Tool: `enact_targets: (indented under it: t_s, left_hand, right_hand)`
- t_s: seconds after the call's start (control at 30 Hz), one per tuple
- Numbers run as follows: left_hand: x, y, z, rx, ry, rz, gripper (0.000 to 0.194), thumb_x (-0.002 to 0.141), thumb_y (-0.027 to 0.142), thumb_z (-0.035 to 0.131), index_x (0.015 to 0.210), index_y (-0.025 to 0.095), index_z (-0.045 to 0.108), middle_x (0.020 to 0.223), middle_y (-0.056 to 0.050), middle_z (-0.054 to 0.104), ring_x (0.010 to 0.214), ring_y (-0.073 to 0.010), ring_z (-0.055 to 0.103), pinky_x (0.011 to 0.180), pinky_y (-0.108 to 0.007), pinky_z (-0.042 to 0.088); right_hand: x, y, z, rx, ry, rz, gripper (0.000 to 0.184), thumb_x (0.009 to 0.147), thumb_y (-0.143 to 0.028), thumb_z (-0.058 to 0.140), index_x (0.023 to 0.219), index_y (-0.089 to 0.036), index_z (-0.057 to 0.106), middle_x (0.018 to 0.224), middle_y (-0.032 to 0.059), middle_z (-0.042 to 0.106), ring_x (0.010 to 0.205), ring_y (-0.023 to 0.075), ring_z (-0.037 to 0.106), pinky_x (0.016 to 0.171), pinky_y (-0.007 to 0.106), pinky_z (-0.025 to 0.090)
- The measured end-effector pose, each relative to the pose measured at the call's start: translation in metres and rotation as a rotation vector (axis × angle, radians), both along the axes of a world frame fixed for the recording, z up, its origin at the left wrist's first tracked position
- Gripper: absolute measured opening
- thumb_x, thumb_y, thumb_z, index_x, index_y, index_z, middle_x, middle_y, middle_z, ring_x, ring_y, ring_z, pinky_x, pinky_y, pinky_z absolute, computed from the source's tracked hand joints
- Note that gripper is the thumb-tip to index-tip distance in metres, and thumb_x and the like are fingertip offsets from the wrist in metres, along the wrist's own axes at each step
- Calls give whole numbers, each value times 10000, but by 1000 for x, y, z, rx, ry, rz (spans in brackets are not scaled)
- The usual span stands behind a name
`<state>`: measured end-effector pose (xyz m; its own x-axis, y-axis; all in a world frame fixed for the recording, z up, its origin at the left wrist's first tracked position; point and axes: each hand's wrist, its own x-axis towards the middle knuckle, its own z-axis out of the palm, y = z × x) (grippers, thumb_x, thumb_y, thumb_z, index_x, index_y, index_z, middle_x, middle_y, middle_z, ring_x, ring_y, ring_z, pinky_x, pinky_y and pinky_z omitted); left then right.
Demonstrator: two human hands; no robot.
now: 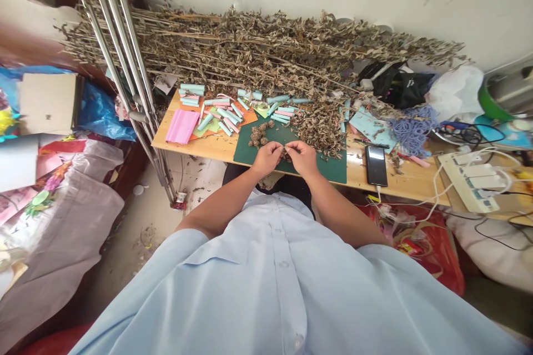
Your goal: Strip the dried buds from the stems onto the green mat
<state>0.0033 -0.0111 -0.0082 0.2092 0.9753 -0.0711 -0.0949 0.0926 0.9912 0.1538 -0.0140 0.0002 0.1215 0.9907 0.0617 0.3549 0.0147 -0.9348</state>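
Note:
My left hand (268,158) and my right hand (302,158) meet over the near edge of a green cutting mat (331,171). Thumb and fingers of both are pinched together on a small piece of dried plant (285,153), mostly hidden by the fingertips. Just beyond my left hand sits a cluster of brown, crumpled dried balls (259,134). A loose heap of dried leaves (320,130) spreads past my right hand, partly over the mat.
Long dried stems (233,47) lie across the back. Rolled paper tubes (229,116) and a pink sheet (182,126) lie left. To the right are a phone (376,166), purple yarn (414,128) and a power strip (470,183). Metal crutches (125,55) lean at the left end.

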Motion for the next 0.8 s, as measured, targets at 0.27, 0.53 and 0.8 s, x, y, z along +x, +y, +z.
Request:
enact_targets:
  t_s: [0.27, 0.53, 0.8]
  left_hand:
    - [1, 0, -5, -14, -27, 10, 185, 900, 339, 588, 827, 170, 565, 618, 23, 545, 449, -64, 422, 455, -194, 306]
    - [1, 1, -3, -57, -47, 22, 186, 889, 331, 587, 807, 168, 551, 642, 24, 542, 448, -57, 431, 441, -195, 307]
    - [0, 1, 4, -75, -34, -18, 153, 883, 296, 564, 807, 167, 540, 653, 28, 528, 459, -54, 441, 442, -196, 314]
  right_hand:
    - [1, -1, -2, -7, -24, 23, 194, 789, -378, 665, 851, -210, 739, 749, 18, 726, 663, 180, 644, 677, 326, 534]
    - [7, -1, 1, 76, -218, -10, 149, 805, -313, 642, 862, -221, 744, 876, 35, 752, 838, 222, 680, 855, 391, 529]
    - [7, -3, 7, 267, -269, 85, 238, 846, -247, 629, 1066, -249, 722, 1112, 43, 743, 1072, 235, 665, 1012, 417, 491]
